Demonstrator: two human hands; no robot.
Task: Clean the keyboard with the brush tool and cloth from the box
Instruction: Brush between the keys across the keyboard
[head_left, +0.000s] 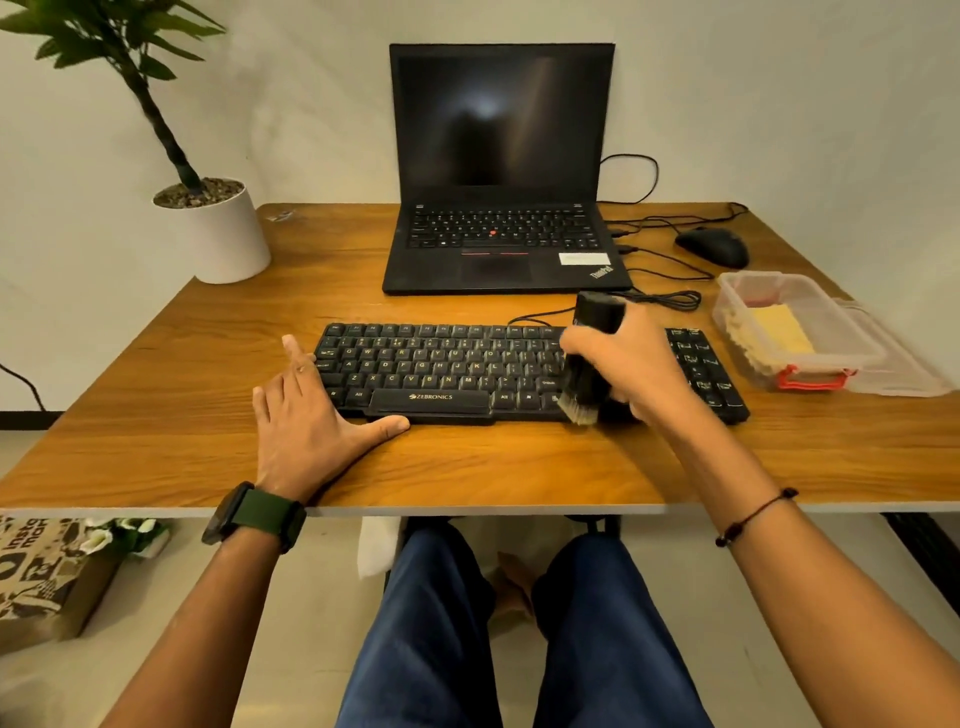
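Where the person's knees in dark blue trousers (441, 623) show under the wooden desk (156, 415), both forearms reach up over its near edge. The left hand (306, 415), a green-strapped watch (254, 517) on its wrist, lies flat and open on the wood with nothing in it, its thumb along the front edge of the black wired keyboard (441, 369) and its fingers beside the left end. The right hand (623, 364) is wrapped around a black brush tool (589, 358), held upright with its pale bristles down on the keyboard's lower right keys. Further right, a clear plastic box (831, 364) with a red clasp holds a yellow cloth (782, 327), its lid lying beside it. Behind stand an open black laptop (498, 171), its screen dark, a black mouse (714, 246), and a potted plant in a white pot (223, 234) at the far left.
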